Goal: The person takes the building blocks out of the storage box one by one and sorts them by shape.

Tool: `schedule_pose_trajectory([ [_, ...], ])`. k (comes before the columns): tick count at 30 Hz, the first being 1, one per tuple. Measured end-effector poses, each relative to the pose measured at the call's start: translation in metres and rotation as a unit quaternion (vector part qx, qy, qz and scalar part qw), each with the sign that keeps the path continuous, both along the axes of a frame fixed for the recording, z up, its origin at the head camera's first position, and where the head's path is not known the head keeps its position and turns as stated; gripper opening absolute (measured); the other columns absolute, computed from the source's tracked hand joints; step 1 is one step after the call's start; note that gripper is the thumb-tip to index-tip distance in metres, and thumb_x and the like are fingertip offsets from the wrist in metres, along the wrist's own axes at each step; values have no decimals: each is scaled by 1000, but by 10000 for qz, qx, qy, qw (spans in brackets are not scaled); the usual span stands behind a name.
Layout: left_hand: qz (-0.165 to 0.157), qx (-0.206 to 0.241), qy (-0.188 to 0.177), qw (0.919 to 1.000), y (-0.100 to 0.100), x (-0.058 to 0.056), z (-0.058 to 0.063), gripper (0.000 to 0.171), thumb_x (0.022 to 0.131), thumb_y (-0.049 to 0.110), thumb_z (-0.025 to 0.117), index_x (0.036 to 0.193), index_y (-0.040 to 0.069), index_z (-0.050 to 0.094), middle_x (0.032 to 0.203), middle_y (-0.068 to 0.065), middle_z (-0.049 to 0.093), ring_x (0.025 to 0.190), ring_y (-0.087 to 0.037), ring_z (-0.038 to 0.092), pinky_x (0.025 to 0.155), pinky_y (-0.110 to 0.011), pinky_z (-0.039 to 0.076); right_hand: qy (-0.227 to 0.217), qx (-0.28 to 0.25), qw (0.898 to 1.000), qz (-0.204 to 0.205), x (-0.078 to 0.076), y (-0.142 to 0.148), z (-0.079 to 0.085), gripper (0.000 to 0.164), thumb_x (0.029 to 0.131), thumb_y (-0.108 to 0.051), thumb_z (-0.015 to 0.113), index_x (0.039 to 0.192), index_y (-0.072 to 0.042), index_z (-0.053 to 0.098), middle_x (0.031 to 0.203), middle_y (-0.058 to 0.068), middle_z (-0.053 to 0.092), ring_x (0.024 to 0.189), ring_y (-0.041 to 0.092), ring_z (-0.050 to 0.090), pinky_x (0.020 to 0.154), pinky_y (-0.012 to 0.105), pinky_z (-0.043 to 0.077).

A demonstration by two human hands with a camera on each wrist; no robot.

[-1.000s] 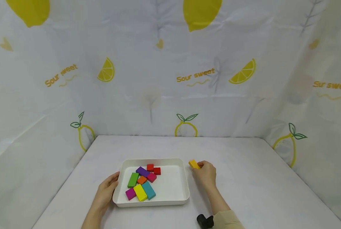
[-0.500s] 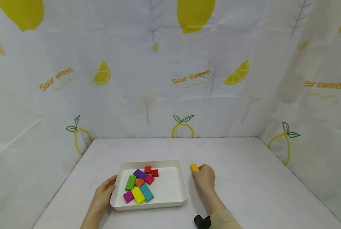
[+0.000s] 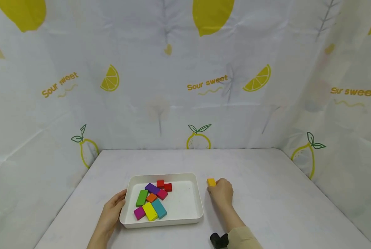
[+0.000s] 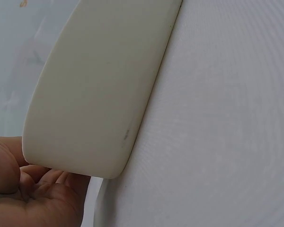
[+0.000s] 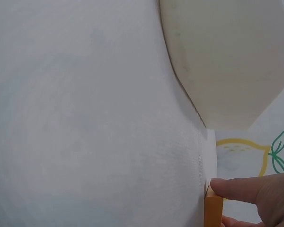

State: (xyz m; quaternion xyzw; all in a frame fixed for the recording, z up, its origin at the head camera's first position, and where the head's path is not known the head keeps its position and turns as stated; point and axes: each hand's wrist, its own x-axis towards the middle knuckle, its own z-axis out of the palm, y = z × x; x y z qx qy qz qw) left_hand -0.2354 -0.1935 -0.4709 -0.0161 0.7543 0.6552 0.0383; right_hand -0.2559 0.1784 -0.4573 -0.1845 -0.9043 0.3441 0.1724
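Observation:
On the table sits a white rectangular tray (image 3: 185, 200) holding several coloured blocks. To its left, my left hand (image 3: 110, 211) rests its fingers and thumb against the tray's outer side; in the left wrist view the tray wall (image 4: 94, 94) hides part of the fingers (image 4: 66, 191). Beyond the tray's right side, my right hand (image 3: 222, 193) pinches an orange-yellow block (image 3: 211, 182) between thumb and fingers. Close up in the right wrist view, the thumb (image 5: 236, 189) lies on one end of this block, which stands right at the tabletop.
Inside the tray, green (image 3: 142, 198), purple (image 3: 152, 188), yellow (image 3: 149, 211) and teal (image 3: 159, 209) blocks lie among smaller red, pink, orange and magenta ones, all towards the left. A lemon-print sheet (image 3: 135, 114) hangs behind the white table (image 3: 266, 193). A black device (image 3: 219, 240) sits at the right wrist.
The right hand has drawn the orange-yellow block slightly nearer and turned it straighter, then stayed nearly still. The left hand keeps its place at the tray; the head view has shifted slightly.

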Motion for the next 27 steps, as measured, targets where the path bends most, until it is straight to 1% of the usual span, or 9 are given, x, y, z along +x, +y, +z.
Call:
schedule_pose_trajectory([
  [3, -8, -5, -12, 10000, 0, 0, -1, 48, 105, 5, 33, 152, -5, 29, 156, -32, 32, 145, -37, 33, 101, -8, 44, -88, 55, 9999, -20, 0, 0, 0, 30, 73, -8, 78, 92, 13, 67, 89, 26, 70, 80, 35, 65, 72, 45, 56],
  [7, 6, -27, -21, 10000, 0, 0, -1, 48, 105, 5, 34, 152, -5, 30, 156, -32, 32, 145, -37, 33, 100, -7, 44, -161, 94, 9998, -24, 1, -1, 1, 30, 73, -8, 78, 92, 13, 67, 89, 26, 70, 79, 34, 65, 70, 44, 57],
  [9, 5, -32, -42, 10000, 0, 0, 0, 49, 105, 5, 34, 152, -5, 29, 156, -32, 32, 146, -37, 33, 105, -11, 45, -135, 113, 9998, -27, 1, -1, 1, 31, 73, -8, 78, 92, 13, 67, 89, 26, 70, 79, 34, 65, 70, 44, 57],
  [12, -21, -20, -88, 10000, 0, 0, 1, 49, 105, 6, 34, 153, -4, 28, 157, -31, 30, 147, -39, 31, 117, -29, 40, -75, 119, 9999, -26, 1, -2, 2, 32, 72, -8, 80, 93, 13, 67, 89, 27, 69, 80, 35, 64, 71, 44, 56],
  [14, -40, -14, -115, 9999, 0, 0, 2, 50, 104, 6, 34, 153, -4, 27, 157, -31, 29, 148, -39, 30, 120, -39, 35, -40, 122, 9999, -23, 1, -2, 2, 33, 72, -8, 81, 93, 14, 66, 89, 27, 69, 80, 35, 64, 71, 44, 55],
  [16, -44, -11, -123, 9999, 0, 0, 3, 50, 104, 6, 34, 153, -4, 27, 157, -31, 29, 148, -40, 30, 120, -40, 33, -29, 125, 9999, -38, 1, -3, 1, 34, 72, -10, 81, 92, 13, 66, 88, 26, 68, 79, 34, 63, 70, 43, 54],
  [20, -25, -25, -119, 9999, 0, 0, 3, 51, 103, 6, 34, 153, -4, 28, 157, -31, 30, 147, -38, 31, 119, -36, 37, -15, 184, 9998, -87, 0, -3, 0, 36, 73, -15, 81, 91, 13, 66, 87, 26, 68, 78, 34, 63, 70, 44, 54],
  [25, -33, -44, -105, 9999, 1, 0, 3, 51, 103, 6, 34, 153, -5, 28, 157, -31, 30, 148, -39, 30, 120, -43, 32, -3, 140, 9999, -61, 1, -2, 4, 38, 77, -19, 79, 93, 14, 66, 90, 28, 69, 82, 39, 65, 73, 48, 57],
  [27, -16, -49, -106, 9999, 1, 0, 3, 50, 104, 6, 34, 152, -4, 28, 157, -31, 30, 148, -39, 31, 120, -42, 33, 48, 102, 9999, -41, 1, -2, 6, 39, 79, -19, 78, 95, 14, 66, 92, 29, 68, 84, 40, 65, 75, 50, 57],
])
